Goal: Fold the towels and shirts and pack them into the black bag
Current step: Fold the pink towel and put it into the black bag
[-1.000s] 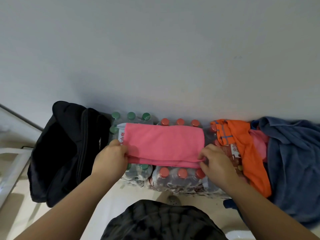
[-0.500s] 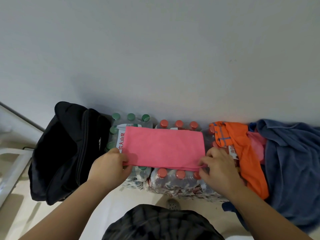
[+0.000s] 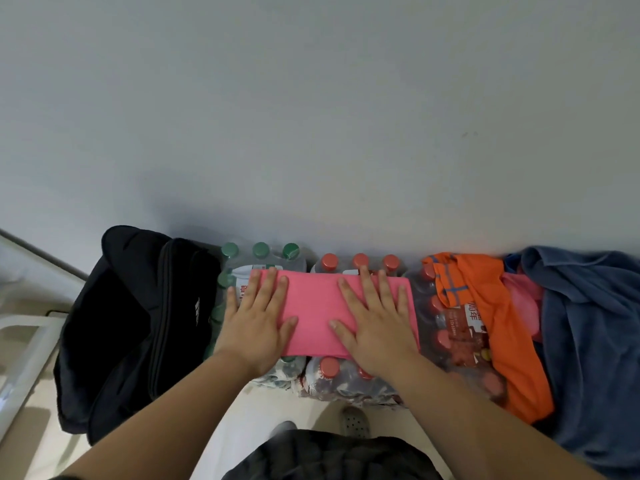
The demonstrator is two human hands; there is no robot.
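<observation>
A folded pink towel lies flat on top of shrink-wrapped packs of water bottles. My left hand presses its left end with fingers spread straight. My right hand lies flat on its right half, fingers straight too. The black bag stands open just left of the bottle packs. To the right, an orange shirt is draped over the bottles, with another pink cloth beside it and a blue towel heaped at the far right.
A plain grey wall rises right behind the bottles. A white frame stands at the left edge. Pale floor and a perforated grey shoe show below, between my arms.
Both hands let go of the towel's near edge, which they were pinching, and now lie flat on top of it. The towel is folded narrower.
</observation>
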